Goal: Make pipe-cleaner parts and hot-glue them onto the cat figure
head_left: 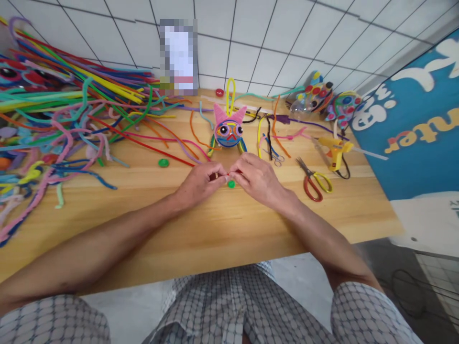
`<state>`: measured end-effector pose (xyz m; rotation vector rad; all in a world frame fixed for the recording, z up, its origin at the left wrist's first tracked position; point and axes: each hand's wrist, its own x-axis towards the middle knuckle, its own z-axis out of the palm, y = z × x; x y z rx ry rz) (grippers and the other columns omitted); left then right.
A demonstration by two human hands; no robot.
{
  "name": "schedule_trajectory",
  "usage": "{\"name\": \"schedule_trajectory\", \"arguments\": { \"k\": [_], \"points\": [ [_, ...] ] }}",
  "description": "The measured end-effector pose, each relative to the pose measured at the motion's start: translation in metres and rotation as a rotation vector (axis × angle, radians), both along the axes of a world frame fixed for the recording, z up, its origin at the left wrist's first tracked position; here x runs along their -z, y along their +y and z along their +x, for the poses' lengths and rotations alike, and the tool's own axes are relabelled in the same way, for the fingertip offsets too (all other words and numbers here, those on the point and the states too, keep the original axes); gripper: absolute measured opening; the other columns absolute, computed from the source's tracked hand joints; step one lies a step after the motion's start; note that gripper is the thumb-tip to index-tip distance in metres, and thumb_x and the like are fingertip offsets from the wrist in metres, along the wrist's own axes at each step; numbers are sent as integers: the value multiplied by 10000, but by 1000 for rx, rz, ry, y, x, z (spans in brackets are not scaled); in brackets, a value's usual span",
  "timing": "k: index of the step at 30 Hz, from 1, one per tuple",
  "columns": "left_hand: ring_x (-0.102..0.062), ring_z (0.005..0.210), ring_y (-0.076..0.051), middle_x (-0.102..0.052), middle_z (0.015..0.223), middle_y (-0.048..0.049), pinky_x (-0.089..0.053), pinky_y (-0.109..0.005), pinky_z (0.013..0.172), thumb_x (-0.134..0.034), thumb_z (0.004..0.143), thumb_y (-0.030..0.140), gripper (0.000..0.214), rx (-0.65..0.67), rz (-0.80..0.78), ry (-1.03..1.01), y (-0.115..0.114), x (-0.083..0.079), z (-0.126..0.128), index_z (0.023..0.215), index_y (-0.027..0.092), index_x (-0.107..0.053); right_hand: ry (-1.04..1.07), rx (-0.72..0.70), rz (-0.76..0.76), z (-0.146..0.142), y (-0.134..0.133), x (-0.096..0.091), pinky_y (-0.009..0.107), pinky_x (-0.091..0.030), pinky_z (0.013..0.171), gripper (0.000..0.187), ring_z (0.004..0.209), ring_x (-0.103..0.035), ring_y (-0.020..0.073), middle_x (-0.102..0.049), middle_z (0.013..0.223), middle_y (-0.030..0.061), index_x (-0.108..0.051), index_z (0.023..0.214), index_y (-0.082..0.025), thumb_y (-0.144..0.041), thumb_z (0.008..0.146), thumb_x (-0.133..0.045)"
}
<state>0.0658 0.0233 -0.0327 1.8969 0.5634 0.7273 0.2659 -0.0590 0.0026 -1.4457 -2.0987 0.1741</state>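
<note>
My left hand (201,184) and my right hand (256,179) meet at the middle of the wooden table (222,229), fingers pinched together on a short red pipe cleaner (224,175) between them. A small green button (231,184) lies on the table just under my fingertips. Right behind my hands stands a craft cat face (228,129) with pink ears, big eyes and a blue mouth. Another green button (163,163) lies to the left.
A big heap of coloured pipe cleaners (60,105) covers the table's left side. Red and yellow scissors (313,181), small scissors (274,155) and a yellow glue gun (335,153) lie at the right. Decorated craft pieces (330,102) sit at the back right.
</note>
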Motion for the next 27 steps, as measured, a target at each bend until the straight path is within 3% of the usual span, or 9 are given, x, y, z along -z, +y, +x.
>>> {"name": "schedule_trajectory", "arguments": {
  "k": [5,9,11,13,16,21,24,27],
  "points": [
    [-494,612,-110,-614,673,21,-375,-240,594,-733,906,373,241,-87,-130,-114,-7,-5,-1,779,174,-688,355,105,-26,-12,-5,6,318,-457,724,154,763,-580,166,-643,810,10,-649,846,-218,-241,999,-649],
    [-492,602,-112,-598,660,29,-411,-249,609,-763,879,429,276,-125,-297,-175,-8,-10,0,788,185,-672,725,163,-185,-22,-5,14,278,-414,603,189,639,-535,131,-617,733,-29,-658,837,-223,-343,981,-687],
    [-456,570,-109,-558,632,42,-395,-249,580,-731,905,457,284,-94,-324,-139,-4,-16,-1,823,190,-678,791,171,-239,-20,-3,12,272,-397,574,195,610,-522,125,-621,721,-33,-664,845,-222,-369,970,-691],
    [-440,560,-111,-539,638,48,-374,-246,550,-693,932,468,280,-59,-293,-75,1,-24,-2,906,190,-701,733,193,-208,-14,-1,6,275,-403,587,173,628,-526,128,-636,738,-24,-668,839,-220,-341,960,-694],
    [-455,579,-112,-561,683,45,-360,-242,548,-697,939,417,246,-55,-110,40,4,-35,-4,1016,184,-714,504,174,-68,-4,0,-7,292,-435,662,140,721,-570,147,-661,797,2,-668,834,-217,-254,969,-679],
    [-497,621,-120,-600,724,26,-407,-256,636,-660,976,259,109,-17,236,118,1,-47,-1,901,188,-696,124,37,97,-1,-4,-20,341,-446,772,208,811,-603,188,-678,831,40,-659,838,-206,-165,1030,-590],
    [-515,635,-126,-618,729,19,-420,-264,664,-659,976,235,132,2,299,136,4,-54,3,853,191,-677,27,49,127,1,-3,-28,359,-445,792,221,826,-605,203,-685,843,51,-665,848,-210,-199,1052,-579],
    [-512,627,-125,-619,704,22,-408,-263,645,-672,962,253,134,-55,245,91,7,-62,7,842,194,-676,78,66,135,3,0,-41,354,-450,776,182,816,-607,198,-682,839,40,-662,855,-217,-205,1027,-604]
  ]
}}
